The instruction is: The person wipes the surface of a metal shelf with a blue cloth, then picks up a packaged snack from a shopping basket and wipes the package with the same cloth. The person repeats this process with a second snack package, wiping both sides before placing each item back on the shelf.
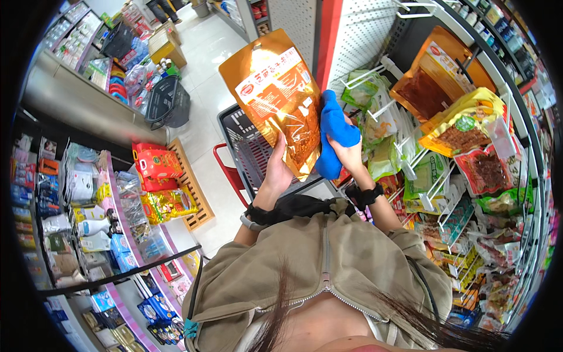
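My left hand [280, 165] grips the lower left edge of a large orange-gold foil food pouch [275, 97]. The pouch bears writing and has a clear window low down with brown food behind it. A blue cloth [333, 127] is bunched in my right hand [347, 152], lying against the pouch's right edge. Beneath the pouch is a dark shopping basket [235, 132] with a red handle [226, 171], partly hidden by the pouch and my arms. At the right, a similar orange pouch [433, 75] hangs on the rack.
Wire hooks [382, 110] with several snack packs [466, 127] jut out on the right. Shelves of packaged goods [88, 211] line the left. Red and yellow bags [162, 176] sit by a wooden slatted pallet [189, 189]. A black basket [169, 103] stands on the tiled floor; a person's legs [162, 9] show beyond.
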`<state>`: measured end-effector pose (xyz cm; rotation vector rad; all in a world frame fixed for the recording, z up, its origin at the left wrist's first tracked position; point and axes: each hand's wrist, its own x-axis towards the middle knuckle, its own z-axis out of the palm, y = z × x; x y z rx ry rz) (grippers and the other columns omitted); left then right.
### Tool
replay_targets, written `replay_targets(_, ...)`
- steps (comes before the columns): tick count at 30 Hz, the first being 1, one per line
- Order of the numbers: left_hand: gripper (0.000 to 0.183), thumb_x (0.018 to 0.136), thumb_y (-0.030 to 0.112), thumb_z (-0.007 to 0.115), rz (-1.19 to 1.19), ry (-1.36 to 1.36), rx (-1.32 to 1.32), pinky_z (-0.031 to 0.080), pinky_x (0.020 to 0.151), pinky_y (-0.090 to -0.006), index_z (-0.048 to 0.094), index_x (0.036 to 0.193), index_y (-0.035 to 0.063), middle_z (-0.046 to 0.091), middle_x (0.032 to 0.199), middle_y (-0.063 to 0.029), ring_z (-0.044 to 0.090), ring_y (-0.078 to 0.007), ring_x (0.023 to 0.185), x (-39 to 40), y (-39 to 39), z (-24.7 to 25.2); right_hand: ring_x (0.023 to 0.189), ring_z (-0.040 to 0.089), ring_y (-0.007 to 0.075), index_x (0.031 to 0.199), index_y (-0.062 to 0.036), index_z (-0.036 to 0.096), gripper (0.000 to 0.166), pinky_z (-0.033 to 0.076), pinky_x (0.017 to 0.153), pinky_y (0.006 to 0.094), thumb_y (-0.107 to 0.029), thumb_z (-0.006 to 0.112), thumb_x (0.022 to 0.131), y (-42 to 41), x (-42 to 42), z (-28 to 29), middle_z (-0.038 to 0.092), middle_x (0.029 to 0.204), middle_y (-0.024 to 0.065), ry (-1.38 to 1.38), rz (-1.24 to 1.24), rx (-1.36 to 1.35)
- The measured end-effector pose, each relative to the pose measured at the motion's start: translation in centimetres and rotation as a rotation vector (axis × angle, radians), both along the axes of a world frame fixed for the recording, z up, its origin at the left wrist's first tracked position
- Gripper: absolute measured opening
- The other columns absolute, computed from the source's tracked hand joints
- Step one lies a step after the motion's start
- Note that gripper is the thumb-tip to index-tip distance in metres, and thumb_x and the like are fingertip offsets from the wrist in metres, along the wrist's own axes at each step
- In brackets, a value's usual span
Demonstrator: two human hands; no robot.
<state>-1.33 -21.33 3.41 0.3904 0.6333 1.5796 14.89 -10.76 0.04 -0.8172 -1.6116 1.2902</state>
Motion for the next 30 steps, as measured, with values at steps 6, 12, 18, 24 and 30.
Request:
replay_targets(6,0.055,0.102,0.041,0.038,-0.188,0.074,0.033,0.036,0.108,-0.0429,0.03,0.144,0.0069,0.043,0.143,-0.0088,0.045,-0.0241,0.13,0.5,0.4,-0.3,0.131,0.046,0.0296,0.134,0.0008,0.049,0.068,0.034,0.11,0.0417,-0.016,0.072,0.073,-2.3,1.6,0.0,0.048,0.14,0.019,-0.146,-0.253,0.372)
replay_targets(12,0.068,0.096,0.043,0.051,-0.413,0.096,0.174,0.033,0.11,-0.0471,0.024,0.147,0.0061,0.037,0.147,-0.0108,0.039,-0.0276,0.134,0.9,0.9,-2.7,0.134,0.041,0.0374,0.133,-0.0041,0.052,0.066,0.027,0.111,0.0536,-0.037,0.069,0.078,-7.0,3.0,2.5,0.048,0.141,0.0174,-0.358,-0.384,0.802)
replay_targets(18,0.067,0.096,0.036,0.053,-0.713,0.067,0.224,0.033,0.109,-0.0479,0.023,0.147,0.0025,0.037,0.147,-0.0124,0.04,-0.0285,0.133,2.1,1.0,-3.3,0.137,0.038,0.035,0.134,-0.01,0.053,0.057,0.024,0.112,0.0547,-0.028,0.066,0.082,-11.5,4.6,2.6,0.045,0.144,0.0146,-0.458,-0.553,0.827)
replay_targets(24,0.054,0.1,0.027,0.046,-0.927,-0.063,0.251,0.034,0.108,-0.0435,0.025,0.146,0.0073,0.038,0.145,-0.0086,0.041,-0.0268,0.132,5.0,-1.7,-2.5,0.139,0.034,0.0355,0.137,-0.0015,0.047,0.07,0.022,0.114,0.0487,-0.018,0.072,0.074,-15.2,9.0,3.1,0.043,0.144,0.019,-0.174,-0.849,0.492)
replay_targets(30,0.058,0.101,0.037,0.039,-0.997,0.021,0.237,0.033,0.109,-0.0459,0.022,0.147,0.0061,0.037,0.146,-0.0116,0.039,-0.0284,0.133,8.7,-6.0,-2.0,0.137,0.035,0.039,0.137,-0.0027,0.046,0.07,0.023,0.113,0.051,-0.019,0.073,0.075,-22.3,9.9,2.0,0.043,0.144,0.0209,-0.264,-0.993,0.639)
